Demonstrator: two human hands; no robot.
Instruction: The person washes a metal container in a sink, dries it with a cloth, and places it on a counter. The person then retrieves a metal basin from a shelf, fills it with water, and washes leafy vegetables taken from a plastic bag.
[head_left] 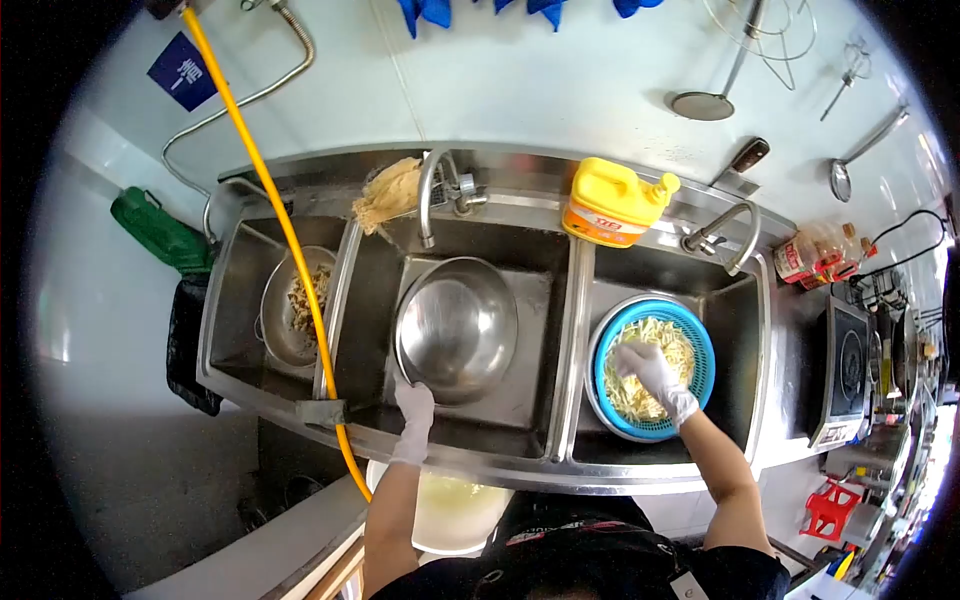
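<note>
Left hand [415, 408]: gloved, fingertips at the near-left rim of the steel bowl [460, 328]; from my remote seat I cannot tell whether they close on it.
Steel bowl: in the middle sink [537, 335], its shiny inside turned up towards me. I judge thumb inside and fingers under the rim steadier than a fingertip push — smooth metal probably skids.
Right hand [650, 370]: gloved, fingers bunched against the pale shreds [625, 395]; whether it grips any, I cannot tell.
Pale shreds: heaped in the blue basket [708, 360], inside the right-hand sink [736, 328]. I would go in with loose, curved fingers, lift from beneath and avoid squeezing, as such thin strips likely snap or tangle.
Blue basket: a metal rim [597, 402] shows around it. I would work near its middle, since leaning on one side could tip it.
Sink divider [567, 350]: stands between the two hands; I would carry either wrist high enough not to catch it.
Tap [428, 205]: its spout ends near the bowl's far rim — any lift there wants to be low and towards the body, to spare a knock.
</note>
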